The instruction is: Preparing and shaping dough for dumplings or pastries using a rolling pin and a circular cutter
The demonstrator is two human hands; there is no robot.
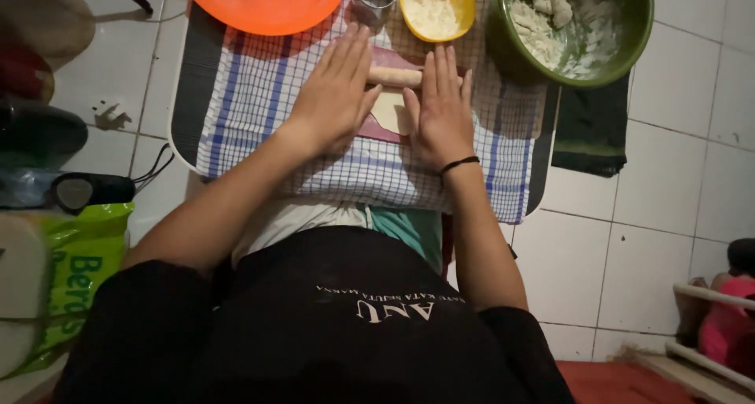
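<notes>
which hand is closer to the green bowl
Right. The right hand lies flat on the rolling pin, just left of the green bowl; the left hand sits farther left, beyond the pin.

Your rolling pin (395, 76) is a pale wooden rod lying crosswise under both flat palms, only its middle stretch showing between them. Just below it lies the dough (391, 110), a thin, pale cream sheet pressed flat, partly hidden by your thumbs. Both rest on a dark pink mat (376, 129) laid over the checked cloth.
</notes>
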